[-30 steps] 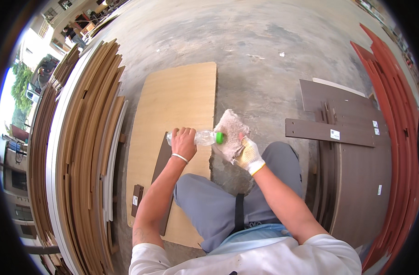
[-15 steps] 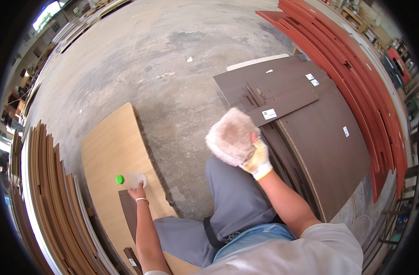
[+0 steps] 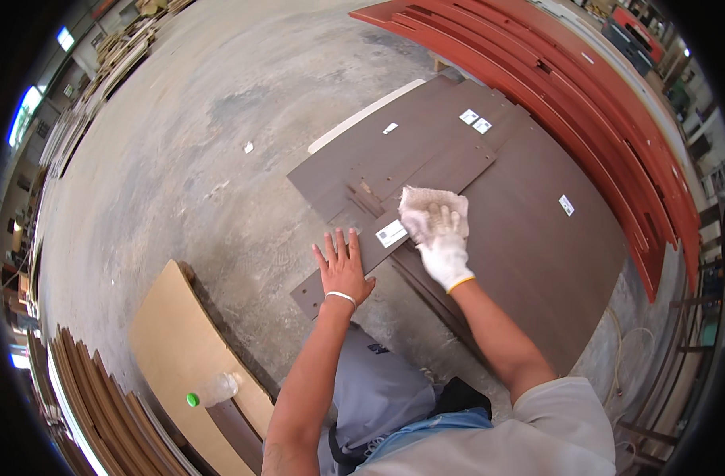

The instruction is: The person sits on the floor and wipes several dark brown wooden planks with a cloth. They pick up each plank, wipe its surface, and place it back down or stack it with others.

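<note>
My bare left hand [image 3: 346,270] lies with its fingers spread on a narrow dark brown board [image 3: 313,292], near the board's drilled near end. In a white work glove, my right hand [image 3: 444,244] holds a fluffy pinkish-beige cloth [image 3: 426,200] and presses it down beside a white label [image 3: 392,233] on the same board. That board rests across larger dark brown panels [image 3: 549,262], which carry several more white labels. At the lower left, a clear plastic bottle [image 3: 221,387] with a green cap [image 3: 192,400] lies on its side on a light plywood sheet [image 3: 180,333].
Long red boards [image 3: 553,87] are stacked along the far right. At the lower left stands a row of brown planks [image 3: 100,389]. A dark strip [image 3: 237,432] lies on the plywood below the bottle. Bare concrete floor [image 3: 211,159] stretches between the piles.
My left hand has let go of the bottle and moved right onto the narrow brown board. The cloth in my right hand has come down onto the board. The view has turned right.
</note>
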Demonstrator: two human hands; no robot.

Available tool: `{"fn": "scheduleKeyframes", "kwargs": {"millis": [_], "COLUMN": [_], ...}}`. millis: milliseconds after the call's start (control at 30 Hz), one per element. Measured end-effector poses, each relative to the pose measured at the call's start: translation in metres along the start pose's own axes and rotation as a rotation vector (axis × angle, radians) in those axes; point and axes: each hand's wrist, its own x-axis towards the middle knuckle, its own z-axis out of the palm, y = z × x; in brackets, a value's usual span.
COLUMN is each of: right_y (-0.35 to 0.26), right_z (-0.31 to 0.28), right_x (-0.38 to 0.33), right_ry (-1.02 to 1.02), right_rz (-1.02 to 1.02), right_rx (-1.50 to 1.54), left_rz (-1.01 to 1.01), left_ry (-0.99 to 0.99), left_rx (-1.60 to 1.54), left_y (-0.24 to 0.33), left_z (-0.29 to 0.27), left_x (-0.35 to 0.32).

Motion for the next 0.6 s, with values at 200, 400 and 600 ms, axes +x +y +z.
{"fn": "scheduleKeyframes", "kwargs": {"millis": [200, 400, 600], "right_y": [0.034, 0.059, 0.137], "right_z": [-0.032, 0.01, 0.01], "right_x": [0.059, 0.065, 0.103], "right_ry": [-0.203, -0.032, -0.141], "right_rz": [0.254, 0.292, 0.272], "right_rx": [0.25, 0.309, 0.002], "left_rz": [0.064, 0.055, 0.046], "left_ry": [-0.047, -0.105, -0.128], "left_rx": [0.021, 0.039, 0.049], "left_y": [0.006, 0.02, 0.04], "left_z": [0.033, 0.029, 0.016], "left_x": [0.031, 0.031, 0.029]}}
